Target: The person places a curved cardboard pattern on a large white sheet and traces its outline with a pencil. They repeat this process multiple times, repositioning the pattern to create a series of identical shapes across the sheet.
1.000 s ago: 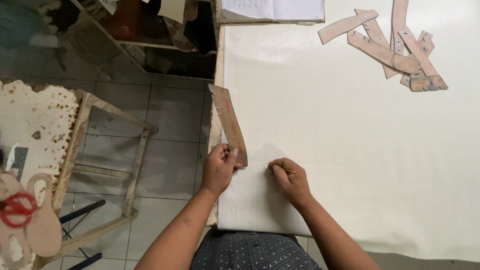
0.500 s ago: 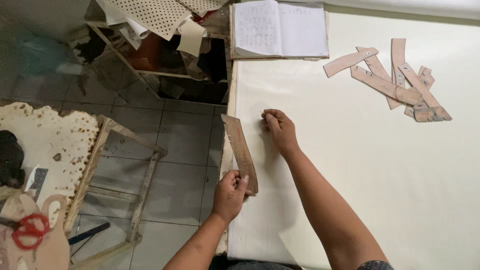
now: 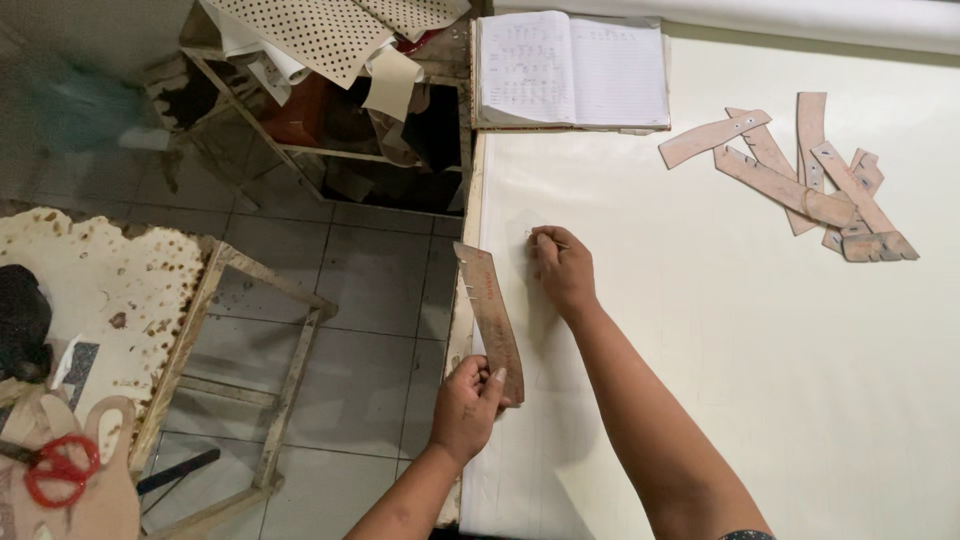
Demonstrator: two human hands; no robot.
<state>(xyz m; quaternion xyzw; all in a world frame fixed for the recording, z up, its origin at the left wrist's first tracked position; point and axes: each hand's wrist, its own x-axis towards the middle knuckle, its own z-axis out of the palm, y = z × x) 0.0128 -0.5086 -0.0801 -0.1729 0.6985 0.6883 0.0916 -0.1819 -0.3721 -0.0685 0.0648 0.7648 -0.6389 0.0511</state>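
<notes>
My left hand (image 3: 468, 403) grips the near end of a long brown cardboard pattern piece (image 3: 488, 314) that lies along the left edge of a cream sheet (image 3: 700, 320) on the table. My right hand (image 3: 562, 268) rests on the sheet just right of the pattern's far end, fingers pinched around a thin pen or marker whose tip touches the sheet.
A pile of several similar brown pattern pieces (image 3: 800, 180) lies at the sheet's far right. An open notebook (image 3: 570, 70) sits at the far edge. Left of the table stand a wooden frame stool (image 3: 250, 340), a cluttered shelf (image 3: 330, 110) and red-handled scissors (image 3: 55, 470).
My right hand has reached farther away along the pattern's edge. My left hand and the pattern have slid toward the sheet's left edge. The view has tilted up.
</notes>
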